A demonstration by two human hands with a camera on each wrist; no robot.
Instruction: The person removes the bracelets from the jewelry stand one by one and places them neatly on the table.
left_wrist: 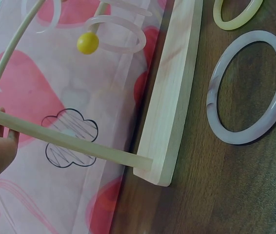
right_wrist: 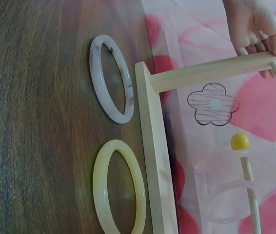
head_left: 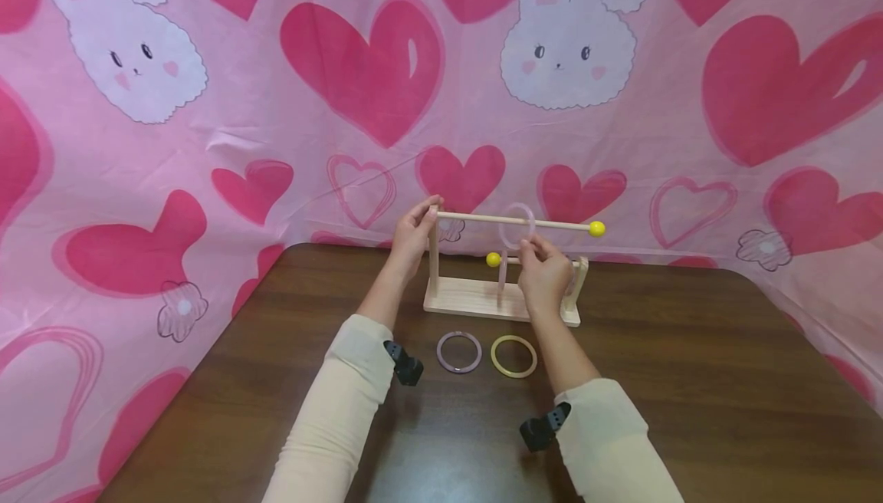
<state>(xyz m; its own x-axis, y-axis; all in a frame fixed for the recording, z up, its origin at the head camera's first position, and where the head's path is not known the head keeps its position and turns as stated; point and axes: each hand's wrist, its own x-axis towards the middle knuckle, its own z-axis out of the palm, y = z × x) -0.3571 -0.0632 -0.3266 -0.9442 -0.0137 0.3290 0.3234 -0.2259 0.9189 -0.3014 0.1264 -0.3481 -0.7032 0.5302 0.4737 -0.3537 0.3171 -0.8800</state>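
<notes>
1. Our right grip pinches a pale pink ring at its lower edge, thumb and fingertips brought together to about the ring's thickness. We judge that holding it low leaves the hole clear for the rod.
2. The ring is around the upper rod, along its middle stretch, between the tall post and the upper yellow ball at the free end.
3. Our left grip curls round the top of that post, fingers behind it, probably to steady the stand.
4. Below, we see at least two translucent rings around the lower rod, near its own yellow ball. The short post supports this rod, and the wooden base carries both posts.
5. On the table, just in front of the base, a marbled purple ring and a yellow ring lie flat, side by side and apart, within easy reach, we think.
6. Behind everything hangs a pink cloth with hearts and rabbits.
</notes>
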